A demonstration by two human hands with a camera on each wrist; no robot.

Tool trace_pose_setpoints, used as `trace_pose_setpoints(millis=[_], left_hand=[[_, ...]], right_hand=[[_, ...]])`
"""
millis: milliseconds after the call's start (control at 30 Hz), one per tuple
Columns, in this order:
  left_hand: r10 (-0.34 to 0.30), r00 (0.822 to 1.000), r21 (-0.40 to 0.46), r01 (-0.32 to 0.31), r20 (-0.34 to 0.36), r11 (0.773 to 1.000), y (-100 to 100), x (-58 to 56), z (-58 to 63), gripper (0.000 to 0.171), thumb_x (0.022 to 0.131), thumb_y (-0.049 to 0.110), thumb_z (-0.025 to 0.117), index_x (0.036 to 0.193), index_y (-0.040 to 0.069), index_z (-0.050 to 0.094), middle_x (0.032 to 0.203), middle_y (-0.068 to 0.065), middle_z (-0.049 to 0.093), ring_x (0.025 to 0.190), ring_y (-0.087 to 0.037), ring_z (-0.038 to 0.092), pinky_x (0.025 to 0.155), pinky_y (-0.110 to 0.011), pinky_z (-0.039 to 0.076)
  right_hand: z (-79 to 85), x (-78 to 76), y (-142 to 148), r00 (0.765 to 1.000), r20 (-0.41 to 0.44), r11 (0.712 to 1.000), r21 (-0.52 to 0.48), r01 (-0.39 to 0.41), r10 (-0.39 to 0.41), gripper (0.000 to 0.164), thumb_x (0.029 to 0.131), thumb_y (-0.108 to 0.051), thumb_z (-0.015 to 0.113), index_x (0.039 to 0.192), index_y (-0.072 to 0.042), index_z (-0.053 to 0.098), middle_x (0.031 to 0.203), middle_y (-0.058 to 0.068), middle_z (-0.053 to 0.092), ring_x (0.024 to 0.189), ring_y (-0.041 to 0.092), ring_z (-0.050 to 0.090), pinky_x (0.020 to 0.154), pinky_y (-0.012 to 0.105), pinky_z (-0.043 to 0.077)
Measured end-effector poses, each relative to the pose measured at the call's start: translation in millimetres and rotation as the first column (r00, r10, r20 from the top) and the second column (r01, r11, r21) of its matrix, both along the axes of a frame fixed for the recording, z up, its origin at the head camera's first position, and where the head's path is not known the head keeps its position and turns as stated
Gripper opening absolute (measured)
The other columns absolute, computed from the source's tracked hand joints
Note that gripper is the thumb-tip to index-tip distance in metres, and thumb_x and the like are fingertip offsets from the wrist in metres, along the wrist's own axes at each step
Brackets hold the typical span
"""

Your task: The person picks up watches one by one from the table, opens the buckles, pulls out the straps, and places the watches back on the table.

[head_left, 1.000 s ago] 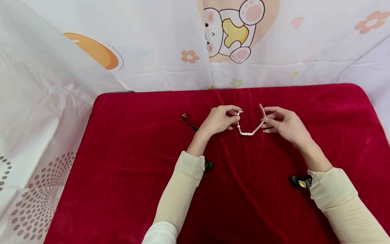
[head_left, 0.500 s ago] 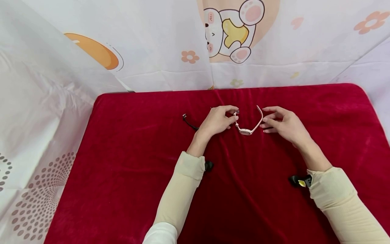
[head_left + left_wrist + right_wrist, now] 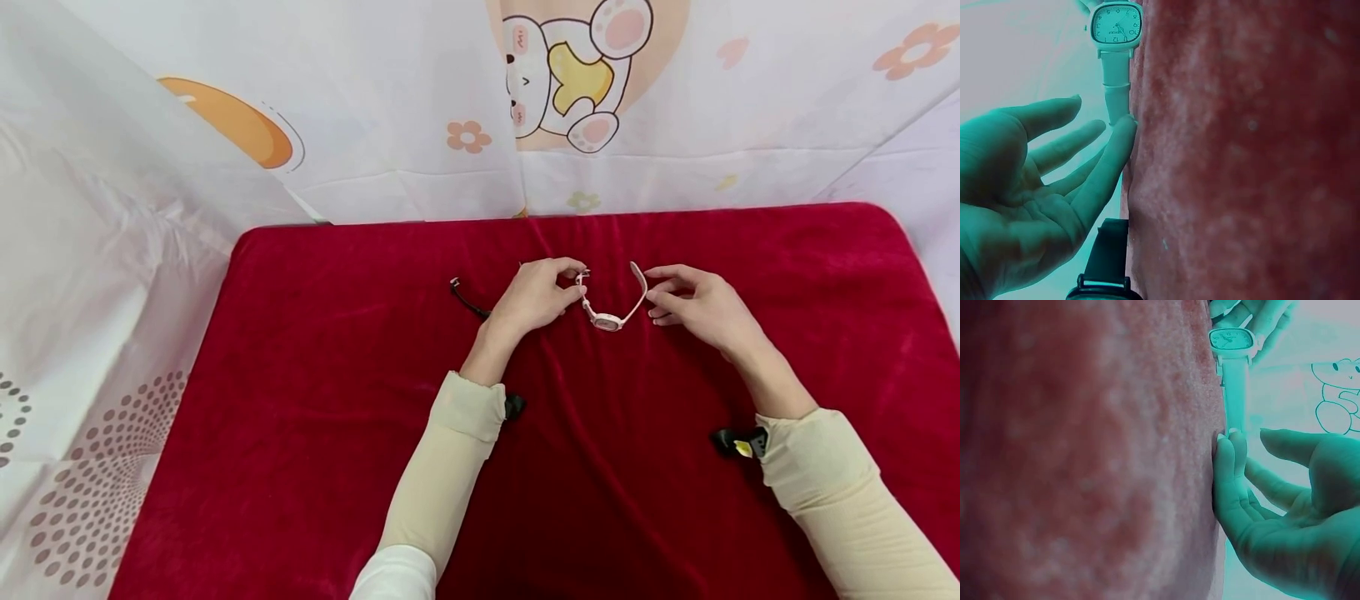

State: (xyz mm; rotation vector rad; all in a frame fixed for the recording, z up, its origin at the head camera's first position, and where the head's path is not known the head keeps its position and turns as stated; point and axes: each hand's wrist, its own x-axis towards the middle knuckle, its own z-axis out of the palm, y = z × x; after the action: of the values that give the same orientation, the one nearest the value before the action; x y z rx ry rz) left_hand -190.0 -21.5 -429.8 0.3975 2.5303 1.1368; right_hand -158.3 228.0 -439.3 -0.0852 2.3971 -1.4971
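Note:
A pink wristwatch (image 3: 606, 322) lies unfastened on the red cloth, its strap in a U shape opening toward the far edge and its dial toward me. My left hand (image 3: 531, 296) is at the buckle end. In the left wrist view its fingers (image 3: 1113, 159) are extended, the thumb stands apart, and a fingertip overlaps the strap. My right hand (image 3: 701, 304) is beside the other strap end. The right wrist view shows its fingertips (image 3: 1225, 447) right at the strap, with the thumb spread away. Neither hand pinches the watch.
A black-strapped watch (image 3: 470, 302) lies to the left, partly hidden behind my left hand. Red velvet cloth (image 3: 337, 375) covers the table. Pale printed curtains (image 3: 390, 100) hang along the table's back and left side.
The pink watch has tipped from edge-on so that its dial shows, and its strap has shifted slightly left. My fingers have come off the strap; both hands have barely moved.

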Motion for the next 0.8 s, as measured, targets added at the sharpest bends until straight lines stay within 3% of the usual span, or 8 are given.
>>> trace_pose_setpoints(millis=[333, 600, 800], left_hand=[[0.022, 0.999, 0.062, -0.024, 0.026, 0.998, -5, 1.3, -2.0, 0.035, 0.097, 0.016, 0.066, 0.131, 0.01, 0.063, 0.118, -0.008, 0.064, 0.064, -0.014, 0.067, 0.062, -0.021, 0.055], [0.018, 1.0, 0.076, -0.018, 0.0, 0.997, -8, 2.7, 0.0, 0.036, 0.096, 0.017, 0.067, 0.131, 0.01, 0.062, 0.117, -0.008, 0.065, 0.066, -0.014, 0.068, 0.063, -0.022, 0.055], [0.009, 1.0, 0.059, -0.008, -0.019, 0.998, -12, 2.0, 3.1, 0.04, 0.097, 0.021, 0.067, 0.135, 0.011, 0.06, 0.123, -0.006, 0.064, 0.079, -0.012, 0.068, 0.068, -0.021, 0.054]], right_hand=[[0.7, 0.8, 0, 1.0, 0.0, 1.0, 0.019, -0.007, 0.007, 0.047, 0.1, -0.02, 0.062, 0.139, 0.002, 0.048, 0.116, 0.023, 0.061, 0.085, 0.009, 0.068, 0.073, 0.025, 0.058], [2.7, 1.5, 1, 1.0, 0.004, 0.998, 0.057, -0.023, 0.023, 0.052, 0.099, -0.024, 0.064, 0.141, 0.001, 0.046, 0.123, 0.023, 0.059, 0.088, 0.007, 0.068, 0.074, 0.024, 0.058], [4.1, 1.9, 3, 1.0, 0.001, 0.991, 0.131, -0.031, 0.031, 0.056, 0.097, -0.031, 0.065, 0.142, -0.004, 0.047, 0.126, 0.02, 0.059, 0.086, 0.013, 0.07, 0.073, 0.022, 0.056]])
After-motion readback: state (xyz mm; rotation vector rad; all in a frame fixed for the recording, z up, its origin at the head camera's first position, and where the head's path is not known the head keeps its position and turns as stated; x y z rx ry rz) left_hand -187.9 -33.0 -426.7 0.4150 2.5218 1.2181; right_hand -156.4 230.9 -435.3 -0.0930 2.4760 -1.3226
